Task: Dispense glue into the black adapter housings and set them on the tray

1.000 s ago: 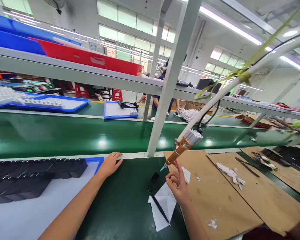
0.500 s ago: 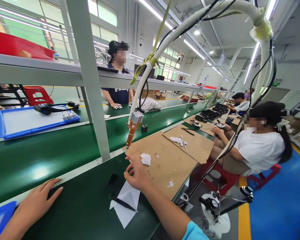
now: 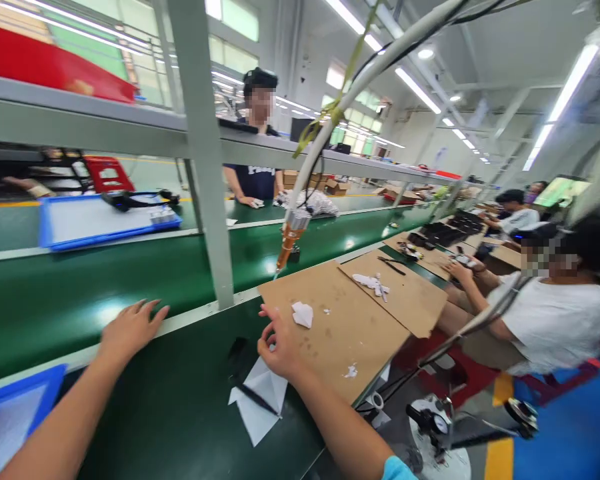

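My left hand (image 3: 130,328) is over the near edge of the green conveyor belt (image 3: 105,280), fingers stretched out, nothing in it. My right hand (image 3: 280,343) hovers by the left edge of a brown cardboard sheet (image 3: 340,333). Its thumb and index finger curl together in a pinch; whatever they hold, if anything, is too small to make out. Just beyond it hangs an orange-and-silver nozzle tool (image 3: 290,243) with a thin tip. Below the right hand, a black pen-like tool (image 3: 255,397) rests on white paper (image 3: 260,423), beside a small dark object (image 3: 237,350).
A folded white paper piece (image 3: 303,314) lies on the cardboard. Farther right are pliers (image 3: 391,265) and white scraps (image 3: 367,283). A blue-rimmed tray (image 3: 55,380) is at lower left. A metal post (image 3: 207,167) rises ahead. One co-worker (image 3: 263,177) stands across; another (image 3: 545,313) sits at right.
My left hand has moved forward and right, lifting from the bench edge toward the belt. The right hand keeps its pinch near the cardboard. The whole view has shifted slightly.
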The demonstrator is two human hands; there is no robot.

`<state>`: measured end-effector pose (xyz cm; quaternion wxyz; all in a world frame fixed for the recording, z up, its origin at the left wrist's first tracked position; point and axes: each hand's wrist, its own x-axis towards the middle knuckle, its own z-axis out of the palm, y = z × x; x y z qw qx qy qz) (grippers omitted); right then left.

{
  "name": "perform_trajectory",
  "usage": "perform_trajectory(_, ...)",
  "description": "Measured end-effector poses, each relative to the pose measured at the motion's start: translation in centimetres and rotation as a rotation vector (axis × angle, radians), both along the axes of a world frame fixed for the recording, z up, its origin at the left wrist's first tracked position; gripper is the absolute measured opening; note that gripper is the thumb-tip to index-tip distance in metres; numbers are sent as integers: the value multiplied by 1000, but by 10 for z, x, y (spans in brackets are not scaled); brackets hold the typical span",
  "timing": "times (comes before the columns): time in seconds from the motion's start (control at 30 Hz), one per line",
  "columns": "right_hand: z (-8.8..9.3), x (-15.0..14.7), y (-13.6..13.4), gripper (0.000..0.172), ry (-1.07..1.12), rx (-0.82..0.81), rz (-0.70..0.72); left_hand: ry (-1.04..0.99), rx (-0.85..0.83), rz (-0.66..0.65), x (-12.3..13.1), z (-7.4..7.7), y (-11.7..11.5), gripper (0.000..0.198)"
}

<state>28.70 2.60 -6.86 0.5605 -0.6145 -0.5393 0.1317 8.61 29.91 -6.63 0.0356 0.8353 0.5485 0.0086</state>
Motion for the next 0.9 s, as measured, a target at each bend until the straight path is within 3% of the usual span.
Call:
perform_trajectory(0.1, 1, 1, -5, 74, 12, -8, 14, -12, 26, -44, 7, -7, -15, 57)
perform_trajectory(0.27, 10, -1, -14, 66, -10, -41, 64, -72, 2, -6, 3, -19, -15, 58)
perform_trajectory(0.5, 17, -5, -21, 51, -183, -77, 104, -80, -22, 149, 9, -10, -25, 63)
perform_trajectory(0.73, 22, -4, -20, 28, -296, -118, 182, -102, -87, 207, 3, -2, -24, 71)
perform_trajectory(0.9, 25, -6, -21, 25, -311, -127, 182, -100, -93, 241, 1, -1, -22, 75)
